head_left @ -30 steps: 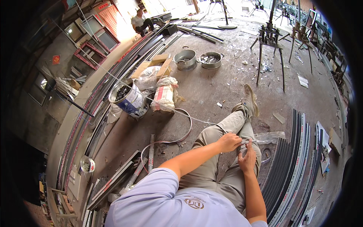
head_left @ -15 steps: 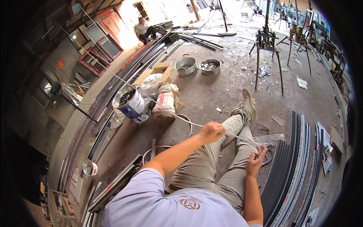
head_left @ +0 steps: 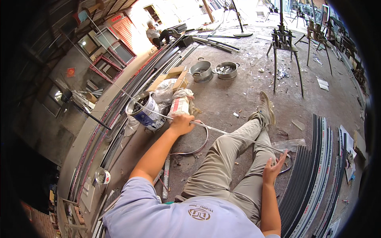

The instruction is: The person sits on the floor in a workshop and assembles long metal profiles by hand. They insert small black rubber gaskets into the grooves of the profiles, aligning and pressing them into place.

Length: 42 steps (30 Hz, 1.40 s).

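Observation:
A long, thin pale strip (head_left: pixel 238 137) stretches across my legs from the far left. My left hand (head_left: pixel 182 125) is closed round it beside the wrapped bundle, above the floor. At the strip's other end, over my lower leg, my right hand (head_left: pixel 272 169) has its fingers stretched out and the thumb apart. The strip runs by those fingertips and curves down behind the hand; whether they press on it is hard to see. A loop of strip (head_left: pixel 207 137) hangs below my left hand. Right of my right hand lies a stack of dark and pale long profiles (head_left: pixel 313 166).
A bucket of dark pieces (head_left: pixel 143 111) stands left, beside the wrapped bundle (head_left: pixel 180 105). Two metal pots (head_left: pixel 201 71) sit farther off. Legged machines (head_left: pixel 282 43) stand at back right. Long profiles (head_left: pixel 115 123) line the left side. A person (head_left: pixel 154 33) sits far back.
My left hand has moved left and upward along with the strip, away from my right hand. The right hand stays near the same place, its fingers more outstretched. The whole view has shifted slightly.

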Motion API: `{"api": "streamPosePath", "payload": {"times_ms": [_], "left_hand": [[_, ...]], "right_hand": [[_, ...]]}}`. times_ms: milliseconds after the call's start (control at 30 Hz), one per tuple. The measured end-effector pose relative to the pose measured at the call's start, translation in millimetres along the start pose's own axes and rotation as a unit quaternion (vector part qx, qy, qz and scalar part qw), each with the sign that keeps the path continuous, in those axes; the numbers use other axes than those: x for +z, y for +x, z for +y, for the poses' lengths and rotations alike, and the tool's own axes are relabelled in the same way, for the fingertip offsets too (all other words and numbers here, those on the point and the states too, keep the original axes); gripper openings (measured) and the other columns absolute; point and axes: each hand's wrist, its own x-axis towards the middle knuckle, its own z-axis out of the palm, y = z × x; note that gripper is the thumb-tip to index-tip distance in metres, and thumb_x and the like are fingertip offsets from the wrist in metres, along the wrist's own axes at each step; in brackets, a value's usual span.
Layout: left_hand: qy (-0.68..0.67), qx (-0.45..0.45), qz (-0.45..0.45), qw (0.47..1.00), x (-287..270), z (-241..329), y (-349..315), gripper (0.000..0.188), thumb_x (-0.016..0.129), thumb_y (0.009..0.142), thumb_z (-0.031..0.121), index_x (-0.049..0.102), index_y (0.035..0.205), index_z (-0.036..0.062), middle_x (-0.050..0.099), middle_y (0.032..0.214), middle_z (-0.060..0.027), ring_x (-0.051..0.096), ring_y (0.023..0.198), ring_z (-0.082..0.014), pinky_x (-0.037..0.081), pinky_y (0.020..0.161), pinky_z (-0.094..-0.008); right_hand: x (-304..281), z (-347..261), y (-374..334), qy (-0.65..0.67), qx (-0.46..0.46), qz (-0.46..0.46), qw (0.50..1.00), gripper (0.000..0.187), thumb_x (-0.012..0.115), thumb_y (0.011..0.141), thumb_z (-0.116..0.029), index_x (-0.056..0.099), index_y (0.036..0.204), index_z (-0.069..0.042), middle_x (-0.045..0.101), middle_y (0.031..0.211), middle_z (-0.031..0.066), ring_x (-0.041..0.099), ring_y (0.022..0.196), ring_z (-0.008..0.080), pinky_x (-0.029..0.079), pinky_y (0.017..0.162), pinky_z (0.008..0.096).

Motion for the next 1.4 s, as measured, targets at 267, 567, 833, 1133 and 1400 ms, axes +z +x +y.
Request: {"api": "streamPosePath", "payload": {"times_ms": [267,567,833,1133,1400], "left_hand": [[-0.139,0.080,-0.120,0.980,13.3,136.0,12.4,0.035,0.073,0.092,0.044,0.067,0.092,0.0089,0.071,0.082,-0.0137,0.072,0.084,-0.0362,0.055,0.071,-0.0487],[-0.259,0.199,-0.118,0.938,13.6,235.9,15.1,0.038,0.070,0.096,0.043,0.062,0.087,0.0069,0.066,0.076,-0.0135,0.070,0.077,-0.0370,0.055,0.067,-0.0472],[-0.288,0.203,-0.079,0.933,13.4,236.1,3.4,0.037,0.071,0.097,0.041,0.063,0.089,0.0063,0.065,0.076,-0.0125,0.069,0.075,-0.0363,0.054,0.066,-0.0462],[-0.306,0.205,-0.084,0.926,5.5,246.1,-2.8,0.036,0.070,0.098,0.041,0.064,0.091,0.0062,0.065,0.078,-0.0111,0.069,0.075,-0.0343,0.054,0.064,-0.0438],[-0.211,0.175,-0.052,0.960,-11.3,202.0,10.2,0.038,0.075,0.093,0.046,0.066,0.086,0.0095,0.066,0.078,-0.0080,0.070,0.073,-0.0287,0.056,0.064,-0.0413]], "right_hand": [[0.0,-26.0,-5.9,-0.048,-0.262,-0.135,0.954,0.076,0.071,0.088,-0.008,0.041,0.156,0.004,0.047,0.158,0.0280,0.046,0.147,0.0440,0.036,0.122,0.0487],[0.4,-40.0,-13.3,-0.026,-0.304,-0.231,0.924,0.065,0.078,0.085,-0.014,0.055,0.144,0.002,0.061,0.145,0.0230,0.055,0.138,0.0433,0.044,0.114,0.0497],[3.9,-25.4,-14.8,-0.021,-0.318,-0.206,0.925,0.037,0.079,0.083,-0.010,0.070,0.118,-0.002,0.076,0.122,0.0133,0.068,0.122,0.0368,0.053,0.100,0.0460],[1.7,-44.6,-15.2,-0.034,-0.325,-0.231,0.916,0.037,0.078,0.082,-0.008,0.070,0.117,-0.002,0.076,0.121,0.0134,0.070,0.119,0.0352,0.054,0.099,0.0450],[0.2,-31.9,-15.1,-0.013,-0.277,-0.155,0.948,0.023,0.072,0.087,0.004,0.068,0.109,-0.003,0.077,0.109,0.0136,0.072,0.104,0.0356,0.056,0.091,0.0437]]}}
